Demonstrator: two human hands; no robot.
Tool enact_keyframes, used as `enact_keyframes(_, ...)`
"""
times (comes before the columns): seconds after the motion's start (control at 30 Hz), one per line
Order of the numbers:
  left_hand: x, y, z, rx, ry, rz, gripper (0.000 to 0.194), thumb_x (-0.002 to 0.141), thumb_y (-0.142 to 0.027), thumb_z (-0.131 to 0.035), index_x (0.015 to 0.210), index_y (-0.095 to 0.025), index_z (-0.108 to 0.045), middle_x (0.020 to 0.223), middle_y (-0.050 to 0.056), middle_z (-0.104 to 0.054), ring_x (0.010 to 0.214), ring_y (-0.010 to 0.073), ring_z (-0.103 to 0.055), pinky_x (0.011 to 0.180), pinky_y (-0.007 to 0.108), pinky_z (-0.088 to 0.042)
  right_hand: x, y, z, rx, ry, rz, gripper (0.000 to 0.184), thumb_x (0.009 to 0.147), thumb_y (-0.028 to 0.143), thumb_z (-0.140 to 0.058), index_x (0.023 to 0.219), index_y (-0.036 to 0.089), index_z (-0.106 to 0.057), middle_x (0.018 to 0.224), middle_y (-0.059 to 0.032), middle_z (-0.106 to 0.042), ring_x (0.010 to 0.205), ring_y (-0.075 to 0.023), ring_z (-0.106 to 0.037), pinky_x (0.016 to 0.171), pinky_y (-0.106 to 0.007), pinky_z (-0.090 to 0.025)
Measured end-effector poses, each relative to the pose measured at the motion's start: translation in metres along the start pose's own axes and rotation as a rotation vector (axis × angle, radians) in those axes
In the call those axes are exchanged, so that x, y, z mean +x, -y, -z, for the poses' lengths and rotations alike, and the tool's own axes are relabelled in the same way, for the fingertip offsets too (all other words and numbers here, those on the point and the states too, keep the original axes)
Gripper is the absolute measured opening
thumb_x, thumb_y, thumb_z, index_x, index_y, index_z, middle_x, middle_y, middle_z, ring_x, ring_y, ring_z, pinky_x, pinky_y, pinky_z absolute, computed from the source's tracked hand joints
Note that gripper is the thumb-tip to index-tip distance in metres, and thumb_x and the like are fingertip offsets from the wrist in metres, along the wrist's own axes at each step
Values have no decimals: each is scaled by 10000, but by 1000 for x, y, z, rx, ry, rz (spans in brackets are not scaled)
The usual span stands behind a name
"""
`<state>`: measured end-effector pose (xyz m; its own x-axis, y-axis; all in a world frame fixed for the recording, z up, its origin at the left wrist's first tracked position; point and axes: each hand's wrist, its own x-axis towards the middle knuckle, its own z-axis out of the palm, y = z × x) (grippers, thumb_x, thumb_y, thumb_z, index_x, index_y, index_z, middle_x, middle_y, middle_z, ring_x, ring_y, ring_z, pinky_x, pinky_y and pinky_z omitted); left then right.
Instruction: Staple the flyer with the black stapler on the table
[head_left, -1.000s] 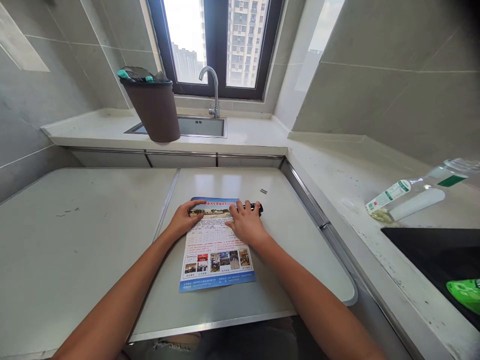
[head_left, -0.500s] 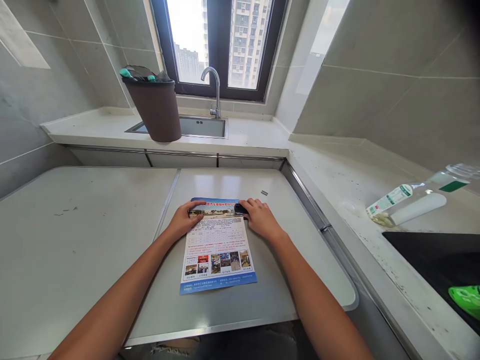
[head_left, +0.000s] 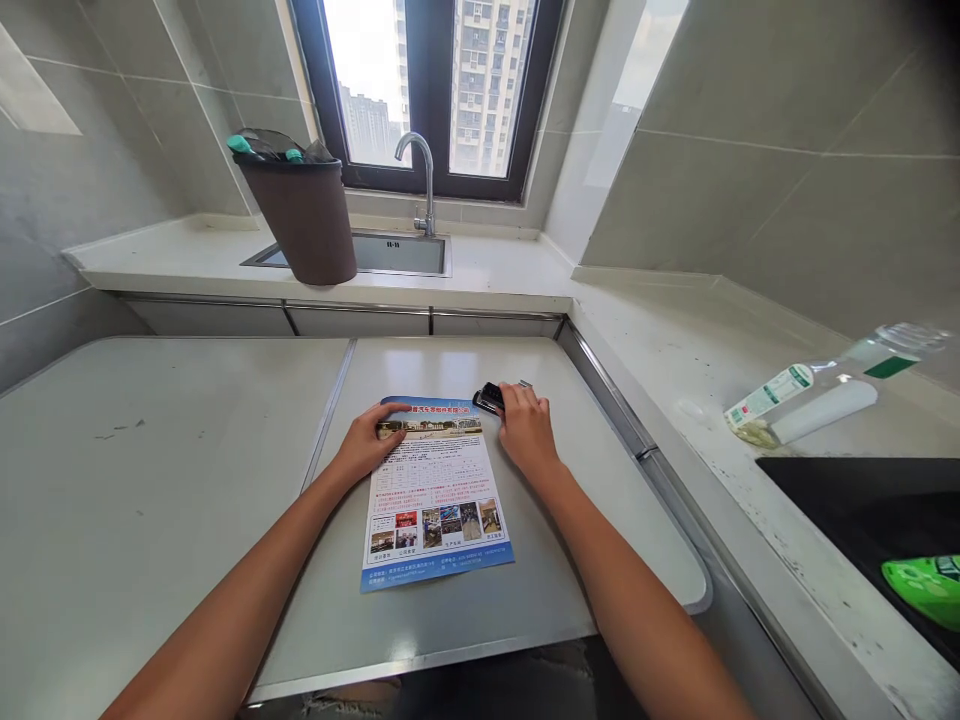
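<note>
A printed flyer (head_left: 435, 490) with a blue lower band and several small photos lies on the white folding table (head_left: 442, 640). My left hand (head_left: 365, 440) grips its upper left corner, thumb on the print and a finger along the top edge. My right hand (head_left: 527, 425) is closed around a small black stapler (head_left: 490, 398), just off the flyer's upper right corner. The stapler's rear part is hidden by my fingers. Behind that hand, a short strip of staples (head_left: 526, 384) shows in part.
A brown bin (head_left: 300, 220) stands at the sink (head_left: 405, 255), beside the faucet (head_left: 429, 180). On the right counter (head_left: 645, 330) a clear plastic bottle (head_left: 817, 390) appears tilted. A green packet (head_left: 926, 588) rests on a black surface (head_left: 847, 520). Small dark marks dot the table's left half.
My right hand has moved right with the stapler, off the flyer's upper right corner. My left hand stays on the flyer. The view has shifted slightly.
</note>
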<state>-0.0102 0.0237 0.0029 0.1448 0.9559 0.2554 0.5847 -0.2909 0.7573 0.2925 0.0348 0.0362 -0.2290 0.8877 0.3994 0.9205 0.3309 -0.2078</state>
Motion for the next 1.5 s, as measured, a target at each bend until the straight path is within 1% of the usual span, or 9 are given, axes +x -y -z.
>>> enact_keyframes(0.27,-1,-2,-1,-27,-10,5,397,884,-279,-562,1258,-228,-685,1224,40,-716,919,224,-670,857,345,-516,-23,68,-1,371,211,423,411,959,162,-543,1365,168,-482,1248,-130,-635,1150,-277,-537,966,-412,-429)
enact_keyframes(0.53,-1,-4,1,-27,39,2,376,918,-331,-545,1259,-237,-671,1225,37,-712,819,195,-634,773,329,-503,-25,69,-14,415,317,427,416,919,161,-629,1324,173,-536,1292,-113,-626,1192,-255,-538,1025,-392,-439)
enact_keyframes(0.63,0,-4,1,-101,-8,-14,366,936,-397,-557,1241,-233,-675,1317,78,-653,1037,244,-645,858,356,-531,-25,64,-9,422,346,379,441,914,147,-631,1340,212,-539,1296,-88,-636,1201,-250,-534,1018,-389,-447)
enact_keyframes(0.73,1,-2,0,-208,-78,-11,366,923,-438,-591,1214,-228,-664,1414,114,-556,1253,283,-571,964,402,-534,-28,54,0,409,380,336,469,906,129,-632,1353,235,-538,1272,-75,-652,1192,-244,-540,987,-383,-465)
enact_keyframes(0.97,2,5,-2,-331,-122,98,374,877,-457,-666,1175,-235,-630,1286,119,-596,1225,290,-591,962,423,-526,-58,-11,33,398,371,234,460,922,143,-600,1371,233,-552,1299,-92,-638,1223,-254,-542,1048,-438,-449)
enact_keyframes(1.13,5,3,11,-850,-249,236,310,882,-450,-657,1084,-215,-637,1126,82,-611,961,196,-616,719,273,-511,-77,-63,44,375,309,110,437,949,189,-553,1383,240,-555,1336,-92,-630,1246,-270,-545,1076,-483,-442)
enact_keyframes(1.27,6,1,27,-1261,-299,219,247,863,-384,-667,759,-193,-550,785,9,-501,678,134,-499,608,262,-455,-79,-83,43,392,304,69,453,943,228,-568,1397,238,-560,1372,-103,-616,1282,-280,-540,1116,-502,-414)
enact_keyframes(1.4,1,-5,38,-1422,-275,167,459,920,-402,-607,618,-198,-328,624,-34,-307,560,118,-381,559,269,-405,-68,-92,53,470,430,73,511,934,369,-630,1429,270,-550,1435,-92,-587,1314,-283,-535,1138,-478,-397)
enact_keyframes(1.5,-3,-8,40,-1463,-278,160,508,938,-395,-590,601,-196,-265,600,-37,-258,531,114,-344,515,264,-364,-46,-101,57,591,493,50,434,982,523,-524,1295,257,-663,1256,-85,-698,1164,-265,-633,1044,-423,-473)
